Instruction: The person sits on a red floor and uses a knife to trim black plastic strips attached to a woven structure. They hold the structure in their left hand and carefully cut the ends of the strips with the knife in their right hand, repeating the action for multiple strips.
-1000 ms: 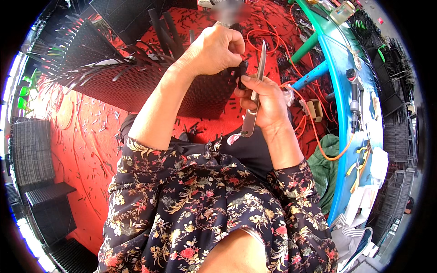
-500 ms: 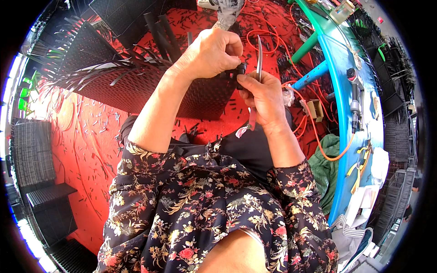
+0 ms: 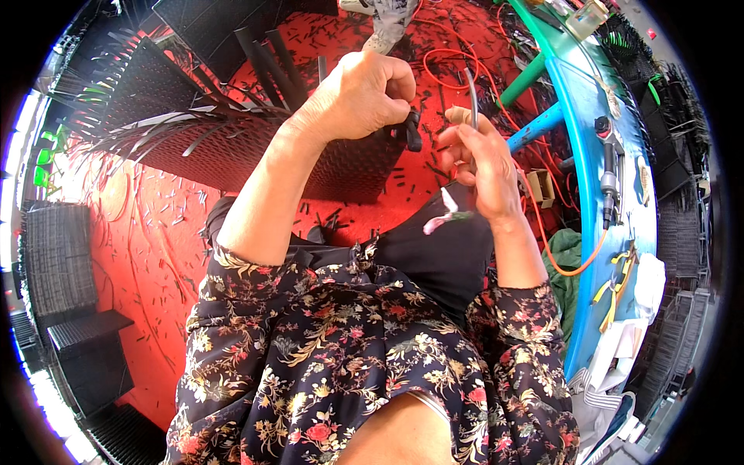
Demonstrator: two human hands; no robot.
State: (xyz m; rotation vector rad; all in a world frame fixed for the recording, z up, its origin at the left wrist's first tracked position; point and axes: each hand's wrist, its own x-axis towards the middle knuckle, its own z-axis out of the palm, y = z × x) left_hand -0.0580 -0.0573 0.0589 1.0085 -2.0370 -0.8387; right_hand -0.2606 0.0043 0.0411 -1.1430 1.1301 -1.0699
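My left hand [image 3: 363, 94] is closed in a pinch on a black flat strip [image 3: 413, 132], whose looped end sticks out to the right of my fingers. To its right, my right hand [image 3: 490, 167] carries a slim curved metal tool [image 3: 473, 97], its tip pointing up past my fingers. Below the palm hangs the tool's pale, pinkish wrapped end [image 3: 443, 219]. The right fingers are loosely bent and apart from the strip. Beneath my left forearm lies a dark woven wicker piece [image 3: 256, 159] with many loose strip ends along its edge.
A blue table [image 3: 583, 147] along the right carries a power tool [image 3: 608, 170] and yellow-handled pliers [image 3: 612, 287]. An orange hose [image 3: 570, 271] hangs off it. A small cardboard box [image 3: 540, 188] and black strip scraps lie on the red floor [image 3: 147, 294]. Black woven panels [image 3: 58, 260] stand at left.
My right hand has drawn away from the strip to the right, its fingers loosening, with the curved tool still in it. The left hand has barely moved; the strip's end now shows as a loop.
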